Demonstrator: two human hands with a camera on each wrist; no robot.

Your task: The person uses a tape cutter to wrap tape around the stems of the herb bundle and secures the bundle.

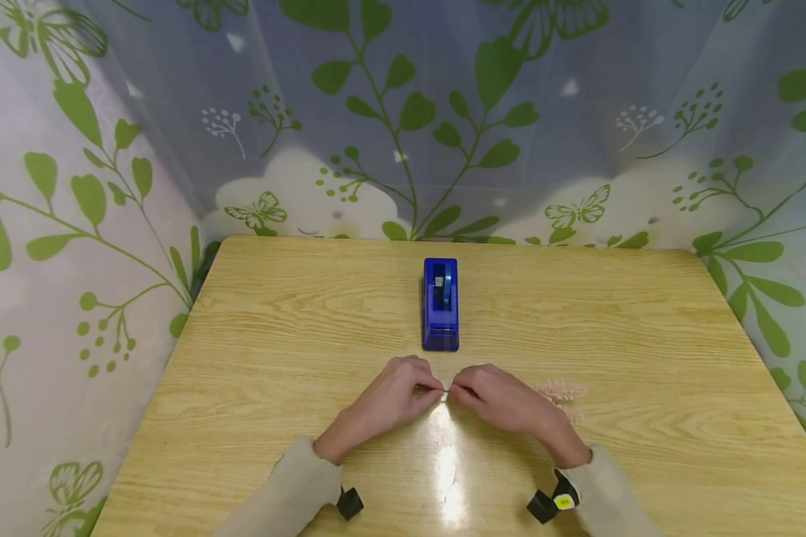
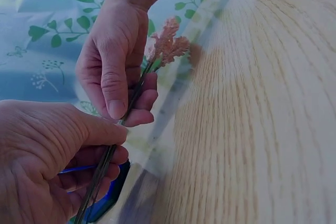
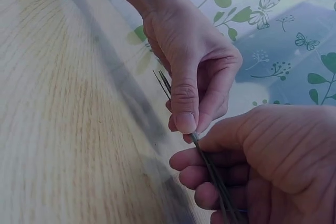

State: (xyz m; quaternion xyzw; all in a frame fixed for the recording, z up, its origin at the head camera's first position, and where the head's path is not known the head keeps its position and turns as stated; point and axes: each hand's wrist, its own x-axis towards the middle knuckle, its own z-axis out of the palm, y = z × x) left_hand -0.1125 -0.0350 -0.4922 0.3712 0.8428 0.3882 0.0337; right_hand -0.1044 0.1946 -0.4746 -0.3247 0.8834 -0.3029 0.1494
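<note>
Several thin dark-green stems (image 2: 100, 174) topped with pink feathery flower heads (image 2: 168, 45) form one small bunch held between both hands. My left hand (image 1: 399, 391) pinches the stems between thumb and fingers, on the side of the bare ends (image 3: 161, 80). Right beside it, my right hand (image 1: 504, 399) pinches the same stems nearer the flower heads. The fingertips of both hands nearly meet, and a small pale shiny spot shows on the stems between them. In the head view, the flower heads stick out past the right hand.
A blue tape dispenser (image 1: 439, 335) stands on the wooden table (image 1: 275, 321), just beyond the hands. A leaf-and-butterfly printed curtain (image 1: 410, 149) hangs behind the table and along its sides.
</note>
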